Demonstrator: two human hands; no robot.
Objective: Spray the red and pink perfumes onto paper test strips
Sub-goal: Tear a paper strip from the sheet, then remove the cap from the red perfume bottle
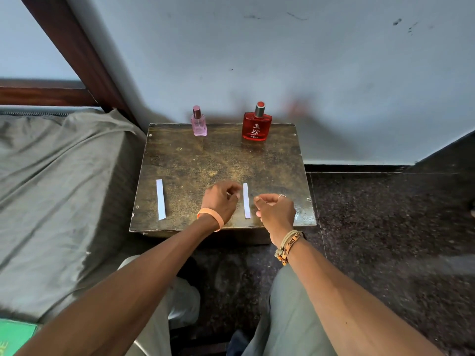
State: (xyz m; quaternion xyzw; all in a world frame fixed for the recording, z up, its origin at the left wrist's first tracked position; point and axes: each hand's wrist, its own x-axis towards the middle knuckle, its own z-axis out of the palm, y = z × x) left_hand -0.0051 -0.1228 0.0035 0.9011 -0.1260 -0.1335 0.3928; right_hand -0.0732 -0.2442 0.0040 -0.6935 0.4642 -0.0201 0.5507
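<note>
A small pink perfume bottle [199,122] and a larger red perfume bottle [257,124] stand upright at the back edge of a worn brown table [221,163], both with caps off or spray heads showing. Two white paper strips lie flat near the front: the left strip [161,199] and the right strip [246,200]. My left hand [221,200] hovers just left of the right strip, fingers curled loosely. My right hand [276,210] is just right of that strip, fingers curled too. Neither hand holds anything that I can see.
A bed with a grey sheet [56,188] presses against the table's left side. A pale blue wall [282,60] rises right behind the bottles. Dark speckled floor [385,227] lies to the right. My knees sit below the table's front edge.
</note>
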